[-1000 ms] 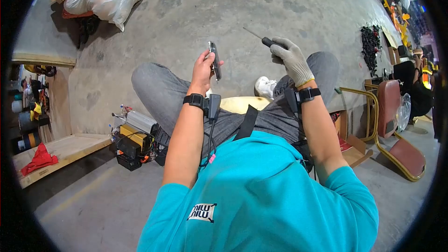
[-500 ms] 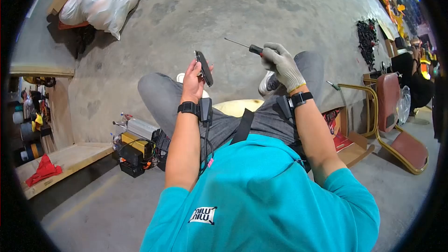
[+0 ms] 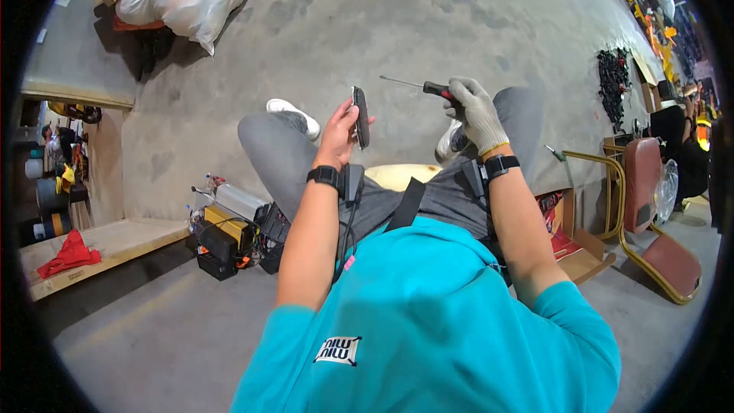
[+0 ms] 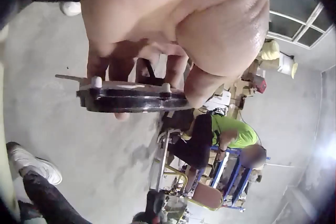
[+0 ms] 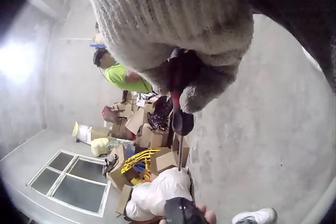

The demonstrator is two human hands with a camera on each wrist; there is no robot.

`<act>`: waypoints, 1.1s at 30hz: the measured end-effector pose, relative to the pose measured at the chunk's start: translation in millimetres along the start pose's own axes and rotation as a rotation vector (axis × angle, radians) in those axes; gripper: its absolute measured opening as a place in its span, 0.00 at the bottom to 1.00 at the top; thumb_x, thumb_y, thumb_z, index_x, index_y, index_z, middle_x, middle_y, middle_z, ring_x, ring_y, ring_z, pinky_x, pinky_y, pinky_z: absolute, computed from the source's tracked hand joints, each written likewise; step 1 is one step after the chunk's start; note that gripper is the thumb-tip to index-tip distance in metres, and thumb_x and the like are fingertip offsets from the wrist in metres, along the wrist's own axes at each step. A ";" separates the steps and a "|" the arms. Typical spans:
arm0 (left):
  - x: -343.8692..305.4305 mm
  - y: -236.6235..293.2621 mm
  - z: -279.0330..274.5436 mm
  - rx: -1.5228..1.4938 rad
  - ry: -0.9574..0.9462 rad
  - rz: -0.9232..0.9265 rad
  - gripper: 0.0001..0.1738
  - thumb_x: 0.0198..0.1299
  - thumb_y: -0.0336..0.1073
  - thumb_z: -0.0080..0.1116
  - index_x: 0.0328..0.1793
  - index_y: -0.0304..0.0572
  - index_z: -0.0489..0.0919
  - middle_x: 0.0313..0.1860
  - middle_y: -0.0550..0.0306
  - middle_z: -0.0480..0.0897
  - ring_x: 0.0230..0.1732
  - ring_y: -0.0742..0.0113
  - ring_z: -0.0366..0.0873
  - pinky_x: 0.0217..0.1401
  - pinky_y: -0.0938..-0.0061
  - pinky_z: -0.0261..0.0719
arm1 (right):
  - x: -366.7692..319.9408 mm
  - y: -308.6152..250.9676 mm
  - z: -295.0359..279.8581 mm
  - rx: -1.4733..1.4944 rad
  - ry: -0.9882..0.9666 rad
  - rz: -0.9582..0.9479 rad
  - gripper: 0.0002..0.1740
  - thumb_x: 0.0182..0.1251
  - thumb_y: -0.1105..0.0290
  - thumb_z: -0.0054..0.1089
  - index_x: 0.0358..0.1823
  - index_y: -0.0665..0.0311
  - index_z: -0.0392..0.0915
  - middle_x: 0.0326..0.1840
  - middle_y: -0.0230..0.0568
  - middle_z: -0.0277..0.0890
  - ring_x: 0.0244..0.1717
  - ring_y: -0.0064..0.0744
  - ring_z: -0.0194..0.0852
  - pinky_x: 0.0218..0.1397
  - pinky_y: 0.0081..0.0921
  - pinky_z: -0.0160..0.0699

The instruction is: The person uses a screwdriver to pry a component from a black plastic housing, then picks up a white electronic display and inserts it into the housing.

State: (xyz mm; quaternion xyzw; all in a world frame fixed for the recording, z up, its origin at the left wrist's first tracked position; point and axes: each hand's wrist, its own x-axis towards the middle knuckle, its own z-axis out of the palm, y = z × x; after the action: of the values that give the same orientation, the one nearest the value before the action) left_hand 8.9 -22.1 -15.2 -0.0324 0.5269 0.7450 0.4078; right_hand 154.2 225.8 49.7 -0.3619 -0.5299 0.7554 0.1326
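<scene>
My bare left hand [image 3: 336, 135] grips a flat black part [image 3: 361, 118] with rounded ends, thumb on one side and fingers on the other. Seen edge-on in the left wrist view, the black part [image 4: 136, 101] has small pale posts along one edge and a thin tab at its end; I cannot tell what kind of part it is. My right hand [image 3: 480, 116], in a pale knit glove, holds a screwdriver [image 3: 436, 90] by its black and red handle. The slim shaft points left toward the black part, with a gap between them.
Between my bent legs lies a pale yellow seat [image 3: 401, 176]. A yellow and black battery unit [image 3: 223, 231] with wires sits at left, near a wooden ledge [image 3: 122, 248]. At right are an open cardboard box [image 3: 585, 248] and a tipped chair [image 3: 641, 183]. A white bag [image 3: 187, 0] lies ahead.
The screwdriver has come lower in view and lies flatter, its tip less raised. My left hand still holds the black part, now lower in view. More of a white shoe shows at left.
</scene>
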 end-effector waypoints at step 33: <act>4.6 -7.4 0.9 0.016 -0.050 -0.076 0.22 0.75 0.40 0.51 0.72 0.44 0.70 0.49 0.62 0.82 0.54 0.63 0.84 0.46 0.75 0.79 | -5.2 4.9 -12.1 -0.164 -0.208 0.081 0.18 0.69 0.66 0.61 0.55 0.69 0.75 0.37 0.32 0.74 0.30 0.18 0.73 0.30 0.16 0.73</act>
State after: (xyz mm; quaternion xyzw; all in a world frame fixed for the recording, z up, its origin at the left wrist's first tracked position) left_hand 10.9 -17.9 -22.6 -0.0308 0.5208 0.7253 0.4492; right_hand 167.1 229.3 45.3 -0.3124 -0.5858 0.7477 0.0164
